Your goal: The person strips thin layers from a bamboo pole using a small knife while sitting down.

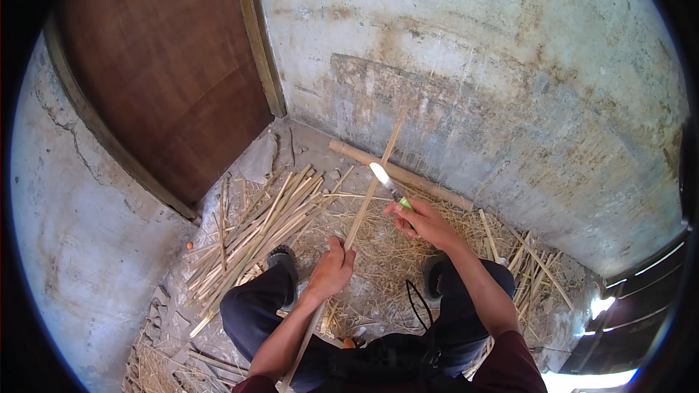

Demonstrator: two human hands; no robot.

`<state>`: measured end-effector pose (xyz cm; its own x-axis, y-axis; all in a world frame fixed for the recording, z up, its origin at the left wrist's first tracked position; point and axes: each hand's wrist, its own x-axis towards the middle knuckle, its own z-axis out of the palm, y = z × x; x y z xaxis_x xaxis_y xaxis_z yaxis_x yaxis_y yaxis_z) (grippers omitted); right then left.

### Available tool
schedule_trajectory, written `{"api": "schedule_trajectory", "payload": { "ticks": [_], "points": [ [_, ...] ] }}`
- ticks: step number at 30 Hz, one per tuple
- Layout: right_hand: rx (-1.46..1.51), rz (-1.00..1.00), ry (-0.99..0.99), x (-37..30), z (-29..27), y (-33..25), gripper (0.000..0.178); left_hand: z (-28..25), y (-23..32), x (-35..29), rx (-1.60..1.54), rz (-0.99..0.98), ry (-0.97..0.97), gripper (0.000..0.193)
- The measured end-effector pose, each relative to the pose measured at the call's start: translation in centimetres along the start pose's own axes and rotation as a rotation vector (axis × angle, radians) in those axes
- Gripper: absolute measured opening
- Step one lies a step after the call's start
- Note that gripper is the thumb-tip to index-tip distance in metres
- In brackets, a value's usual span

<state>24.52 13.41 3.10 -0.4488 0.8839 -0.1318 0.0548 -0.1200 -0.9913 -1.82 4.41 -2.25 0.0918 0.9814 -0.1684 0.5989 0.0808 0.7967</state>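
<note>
My left hand (pixel 332 271) is closed round a long bamboo strip (pixel 362 211). The strip slants up and away, its far part over a thick bamboo pole (pixel 429 184) near the wall, and its near end runs back under my left forearm. In my right hand (pixel 422 223) is a knife (pixel 384 179) with a green handle and a bright blade. The fingers wrap the handle, and the blade points up and left, close to the strip; whether it touches cannot be made out.
Left of my legs lies a heap of split bamboo strips (pixel 269 225). More strips (pixel 535 266) lie at the right by the wall (pixel 524 102). Thin shavings (pixel 386 276) cover the floor between my feet. A brown door (pixel 160 65) stands at the upper left, with a pale plastic sheet (pixel 258 158) near its foot.
</note>
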Motion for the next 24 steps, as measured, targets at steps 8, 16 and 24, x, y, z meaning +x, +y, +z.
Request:
{"api": "schedule_trajectory", "payload": {
  "ticks": [8,16,24],
  "points": [
    [-0.545,-0.53,0.226,0.5,2.0,3.6,0.028,0.1,0.5,0.6,-0.025,0.045,0.012,0.037],
    [-0.047,-0.269,0.326,-2.9,1.5,-7.8,0.024,0.4,-1.4,0.7,0.029,0.132,0.073,0.039],
    [-0.72,-0.227,0.042,0.3,2.3,4.4,0.031,0.9,-1.9,1.2,0.135,0.154,0.028,0.037]
  ]
}}
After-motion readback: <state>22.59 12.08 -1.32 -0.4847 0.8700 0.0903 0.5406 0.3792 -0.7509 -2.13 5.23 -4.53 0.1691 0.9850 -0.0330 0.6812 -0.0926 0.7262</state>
